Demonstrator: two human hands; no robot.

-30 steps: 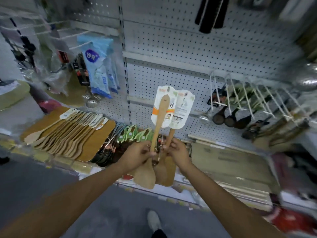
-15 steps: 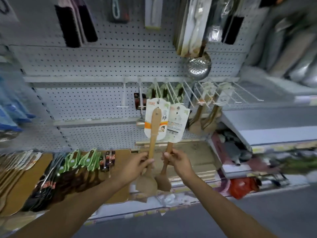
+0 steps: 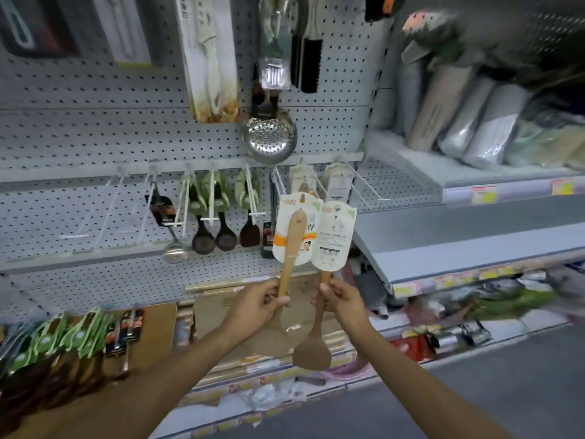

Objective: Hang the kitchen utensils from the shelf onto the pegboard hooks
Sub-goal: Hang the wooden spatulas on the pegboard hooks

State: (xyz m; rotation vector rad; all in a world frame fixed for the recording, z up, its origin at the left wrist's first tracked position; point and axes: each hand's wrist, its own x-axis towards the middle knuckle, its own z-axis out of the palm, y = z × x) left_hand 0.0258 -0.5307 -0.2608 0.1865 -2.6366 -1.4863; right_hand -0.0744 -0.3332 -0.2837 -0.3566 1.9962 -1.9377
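My left hand (image 3: 253,304) grips the handle of a wooden spatula (image 3: 292,245) that carries a white and orange card label. My right hand (image 3: 343,301) grips a second wooden spatula (image 3: 313,346), its blade hanging down and its white label card (image 3: 334,236) pointing up. Both spatulas stand upright, side by side, in front of the grey pegboard (image 3: 95,144). Just behind the labels, white wire hooks (image 3: 361,182) stick out of the pegboard; two hold similar carded utensils (image 3: 337,182).
Dark spoons with green cards (image 3: 221,217) and a steel ladle (image 3: 174,253) hang on hooks to the left. A steel skimmer (image 3: 269,141) hangs above. The lower shelf (image 3: 152,321) holds carded utensils and wooden boards. A grey shelf (image 3: 459,245) juts out at right.
The view has swung right and upward along the shelving. Both hands keep their spatulas and have risen nearer the hooks with carded utensils; the right spatula's blade now hangs lower.
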